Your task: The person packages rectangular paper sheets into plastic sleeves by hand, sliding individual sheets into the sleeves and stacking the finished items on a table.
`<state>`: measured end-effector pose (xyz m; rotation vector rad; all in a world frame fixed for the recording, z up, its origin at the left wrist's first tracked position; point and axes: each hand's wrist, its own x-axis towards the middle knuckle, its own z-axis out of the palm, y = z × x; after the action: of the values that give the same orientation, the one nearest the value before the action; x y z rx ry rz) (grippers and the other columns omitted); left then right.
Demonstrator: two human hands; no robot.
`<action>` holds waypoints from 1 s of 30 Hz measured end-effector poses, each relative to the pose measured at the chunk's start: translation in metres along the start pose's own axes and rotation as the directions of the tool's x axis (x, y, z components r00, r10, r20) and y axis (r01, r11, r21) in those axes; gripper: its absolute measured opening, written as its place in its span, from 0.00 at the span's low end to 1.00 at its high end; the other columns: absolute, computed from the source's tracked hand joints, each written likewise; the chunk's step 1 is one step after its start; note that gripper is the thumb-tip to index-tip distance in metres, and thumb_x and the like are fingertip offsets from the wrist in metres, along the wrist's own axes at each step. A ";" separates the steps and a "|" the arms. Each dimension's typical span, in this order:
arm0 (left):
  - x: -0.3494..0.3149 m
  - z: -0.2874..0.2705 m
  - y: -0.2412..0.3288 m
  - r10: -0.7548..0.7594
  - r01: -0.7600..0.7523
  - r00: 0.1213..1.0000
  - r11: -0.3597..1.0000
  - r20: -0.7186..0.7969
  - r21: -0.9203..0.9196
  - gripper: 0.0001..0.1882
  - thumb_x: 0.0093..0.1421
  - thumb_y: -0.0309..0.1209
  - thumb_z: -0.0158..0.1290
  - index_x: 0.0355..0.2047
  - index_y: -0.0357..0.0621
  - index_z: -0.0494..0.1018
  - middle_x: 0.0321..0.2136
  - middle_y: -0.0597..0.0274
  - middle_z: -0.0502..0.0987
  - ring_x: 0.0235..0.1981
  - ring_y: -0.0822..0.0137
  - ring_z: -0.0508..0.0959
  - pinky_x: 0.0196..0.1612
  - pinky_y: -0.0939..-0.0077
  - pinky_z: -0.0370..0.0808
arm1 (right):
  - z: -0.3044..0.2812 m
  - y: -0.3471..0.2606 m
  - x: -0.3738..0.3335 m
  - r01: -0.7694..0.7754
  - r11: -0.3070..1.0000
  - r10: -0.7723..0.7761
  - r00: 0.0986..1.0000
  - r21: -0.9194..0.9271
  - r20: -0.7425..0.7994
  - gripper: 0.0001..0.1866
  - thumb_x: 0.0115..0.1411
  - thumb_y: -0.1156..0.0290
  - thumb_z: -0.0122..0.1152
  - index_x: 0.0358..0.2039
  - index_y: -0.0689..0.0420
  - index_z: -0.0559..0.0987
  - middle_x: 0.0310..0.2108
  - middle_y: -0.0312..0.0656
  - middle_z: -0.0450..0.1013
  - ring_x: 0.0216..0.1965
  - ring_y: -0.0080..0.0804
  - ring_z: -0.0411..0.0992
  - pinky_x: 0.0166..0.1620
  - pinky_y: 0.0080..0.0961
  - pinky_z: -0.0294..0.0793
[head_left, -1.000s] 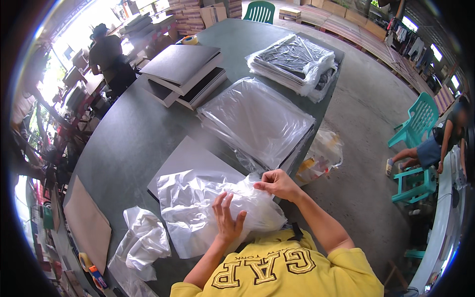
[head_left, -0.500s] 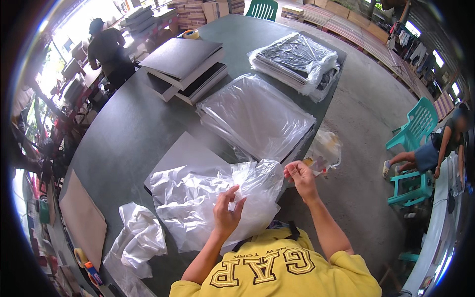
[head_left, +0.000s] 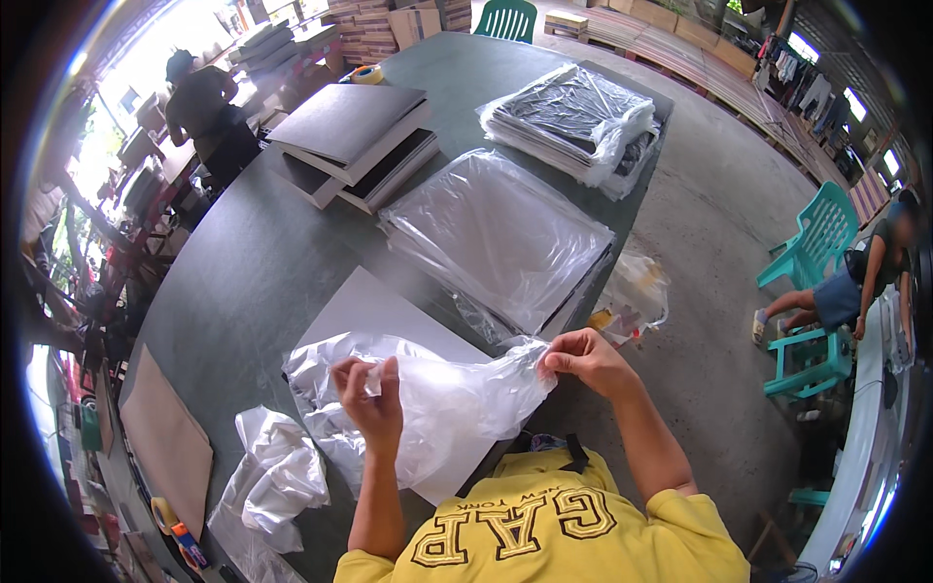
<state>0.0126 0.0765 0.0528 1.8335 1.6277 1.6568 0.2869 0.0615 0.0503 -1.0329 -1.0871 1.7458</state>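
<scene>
A thin, crinkled sheet of clear plastic [head_left: 437, 394] spreads in front of me over a pale flat board [head_left: 389, 306]; whether it is a bag does not show. My right hand [head_left: 593, 364] pinches its gathered right end between thumb and fingers. Over the left part of the plastic, my left hand [head_left: 371, 398] is raised with curled fingers, and a bit of the film seems caught at its thumb. Just beyond lies a flat stack wrapped in clear plastic [head_left: 501, 233]. A second crumpled plastic piece [head_left: 277, 471] rests to the left.
Dark-covered thick books [head_left: 350, 131] are stacked farther off on the grey-green table [head_left: 224, 262]. Another wrapped stack [head_left: 573, 117] sits at the far right edge. Brown board [head_left: 165, 437] and tape rolls [head_left: 163, 513] lie at left. Green chairs [head_left: 816, 233] and two other people are around.
My left hand has moved left and slightly away from me, pulling the plastic wider. The right hand has closed on the right end of it. More of the board underneath shows.
</scene>
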 end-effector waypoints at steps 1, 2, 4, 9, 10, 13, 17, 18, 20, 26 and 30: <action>0.008 -0.002 0.006 0.038 -0.039 0.998 0.999 -0.047 -0.030 0.07 0.45 0.17 0.48 0.16 0.36 0.62 0.21 0.57 0.66 0.27 0.62 0.66 0.33 0.73 0.63 | 0.011 -0.006 0.000 0.016 1.000 -0.016 1.000 0.021 -0.017 0.11 0.52 0.65 0.56 0.20 0.60 0.74 0.18 0.32 0.69 0.21 0.15 0.64 0.27 0.13 0.64; 0.013 -0.004 0.015 0.164 -0.166 0.984 0.986 -0.064 -0.020 0.07 0.42 0.14 0.44 0.16 0.37 0.59 0.21 0.57 0.67 0.26 0.62 0.68 0.33 0.75 0.65 | 0.019 -0.009 -0.001 0.037 0.999 -0.036 0.999 0.038 -0.030 0.12 0.53 0.64 0.55 0.20 0.60 0.74 0.17 0.32 0.68 0.21 0.15 0.64 0.26 0.14 0.64; 0.004 0.001 0.030 0.013 0.046 0.991 0.901 0.133 -0.431 0.07 0.40 0.12 0.43 0.19 0.37 0.60 0.21 0.57 0.68 0.25 0.65 0.69 0.32 0.77 0.66 | 0.020 -0.003 0.004 0.052 0.998 -0.052 0.999 0.042 0.003 0.10 0.53 0.66 0.56 0.21 0.60 0.74 0.19 0.33 0.69 0.22 0.16 0.65 0.28 0.14 0.65; -0.007 0.009 0.041 0.007 0.292 0.802 0.868 0.598 -0.402 0.07 0.43 0.15 0.47 0.24 0.38 0.66 0.18 0.65 0.70 0.18 0.78 0.69 0.22 0.85 0.64 | 0.031 0.004 0.006 0.015 0.972 -0.034 0.997 0.236 0.074 0.08 0.48 0.73 0.60 0.28 0.63 0.75 0.25 0.36 0.72 0.28 0.19 0.69 0.33 0.17 0.68; -0.005 0.008 0.045 -0.030 0.358 0.725 0.870 0.688 -0.339 0.05 0.44 0.17 0.49 0.24 0.38 0.67 0.18 0.66 0.70 0.19 0.78 0.68 0.23 0.85 0.65 | 0.034 0.006 0.006 0.011 0.962 -0.037 0.995 0.274 0.089 0.08 0.47 0.74 0.61 0.28 0.63 0.75 0.26 0.36 0.72 0.28 0.20 0.69 0.34 0.17 0.69; -0.004 0.017 0.059 0.018 0.372 0.574 0.885 0.819 -0.279 0.06 0.48 0.27 0.54 0.23 0.38 0.70 0.17 0.68 0.71 0.20 0.80 0.68 0.23 0.84 0.64 | 0.050 0.014 0.009 0.038 0.965 -0.040 0.999 0.259 0.004 0.05 0.48 0.75 0.60 0.26 0.62 0.75 0.23 0.35 0.72 0.24 0.18 0.68 0.29 0.13 0.67; -0.016 0.024 0.040 -0.116 0.546 0.601 0.782 0.791 -0.300 0.07 0.49 0.28 0.55 0.23 0.37 0.70 0.14 0.71 0.69 0.16 0.82 0.65 0.21 0.85 0.64 | 0.051 0.027 0.015 0.149 0.801 -0.088 0.987 0.580 -0.132 0.11 0.53 0.62 0.55 0.23 0.58 0.73 0.19 0.32 0.69 0.19 0.17 0.65 0.24 0.14 0.65; -0.015 0.017 0.016 -0.160 0.569 0.638 0.757 0.753 -0.321 0.05 0.50 0.27 0.53 0.24 0.38 0.71 0.14 0.72 0.69 0.16 0.82 0.65 0.21 0.86 0.63 | 0.041 0.024 0.012 0.186 0.758 -0.123 0.982 0.625 -0.143 0.13 0.55 0.60 0.51 0.22 0.57 0.72 0.17 0.32 0.68 0.17 0.18 0.64 0.21 0.15 0.64; 0.008 -0.011 -0.026 -0.434 0.635 0.658 0.759 0.616 -0.144 0.05 0.50 0.29 0.51 0.23 0.39 0.71 0.15 0.70 0.70 0.17 0.82 0.65 0.21 0.87 0.62 | 0.025 0.005 -0.002 0.284 0.734 -0.254 0.957 0.617 -0.138 0.12 0.56 0.63 0.50 0.21 0.56 0.72 0.17 0.33 0.69 0.18 0.18 0.65 0.22 0.14 0.65; 0.031 -0.009 0.070 0.106 -0.094 0.959 0.994 0.264 -0.057 0.09 0.46 0.26 0.56 0.27 0.38 0.70 0.23 0.56 0.73 0.25 0.63 0.73 0.29 0.74 0.68 | 0.042 -0.008 -0.006 0.327 0.941 -0.333 0.941 -0.088 -0.065 0.03 0.50 0.74 0.58 0.23 0.59 0.74 0.31 0.36 0.68 0.33 0.22 0.67 0.37 0.20 0.66; -0.011 0.008 0.080 0.192 -0.018 0.586 0.974 0.787 -0.224 0.08 0.47 0.25 0.55 0.27 0.37 0.69 0.19 0.60 0.73 0.22 0.68 0.74 0.24 0.75 0.70 | 0.059 -0.055 0.002 0.687 0.650 -0.719 0.694 -0.326 0.030 0.10 0.47 0.71 0.61 0.32 0.56 0.73 0.41 0.39 0.65 0.45 0.24 0.62 0.46 0.23 0.61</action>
<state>0.0675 0.0409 0.1015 2.1238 0.9132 0.7065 0.2433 0.0637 0.1187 -0.7064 -1.4830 0.8850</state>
